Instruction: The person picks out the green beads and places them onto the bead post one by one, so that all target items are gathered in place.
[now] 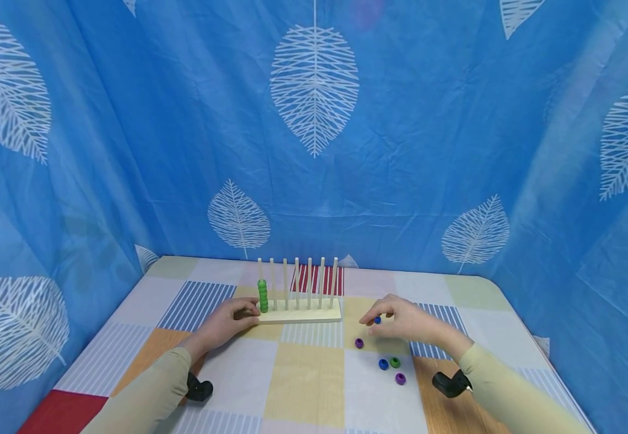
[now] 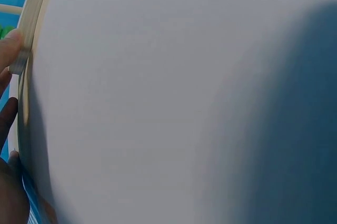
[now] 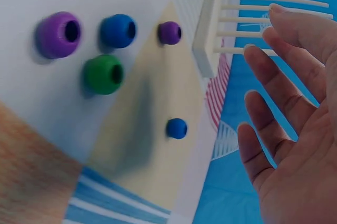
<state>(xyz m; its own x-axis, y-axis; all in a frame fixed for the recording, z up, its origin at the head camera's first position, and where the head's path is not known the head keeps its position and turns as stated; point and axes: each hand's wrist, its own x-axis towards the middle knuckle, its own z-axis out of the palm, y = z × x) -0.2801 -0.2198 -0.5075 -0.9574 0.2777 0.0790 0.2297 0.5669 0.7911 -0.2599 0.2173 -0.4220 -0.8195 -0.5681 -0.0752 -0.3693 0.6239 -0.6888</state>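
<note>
A pale wooden peg stand [image 1: 303, 314] with several upright pegs sits towards the back of the table. Green beads [image 1: 262, 295] are stacked on its leftmost peg. My left hand [image 1: 226, 323] grips the left end of the base, with the thumb on its front edge. Over the cloth to the right of the stand hovers my right hand [image 1: 401, 319], fingers spread and holding nothing. Beneath its fingers lies a blue bead [image 3: 177, 128], apart from them. Closer to me are a small purple bead [image 3: 170, 33], another blue bead [image 3: 118, 31], a green bead [image 3: 104, 74] and a second purple bead [image 3: 59, 34].
A patchwork-print cloth [image 1: 308, 386] covers the table. Blue curtains [image 1: 401, 181] with white leaf prints hang behind and at both sides. Black wrist devices [image 1: 199, 389] are worn on both forearms. Much of the left wrist view is blurred cloth.
</note>
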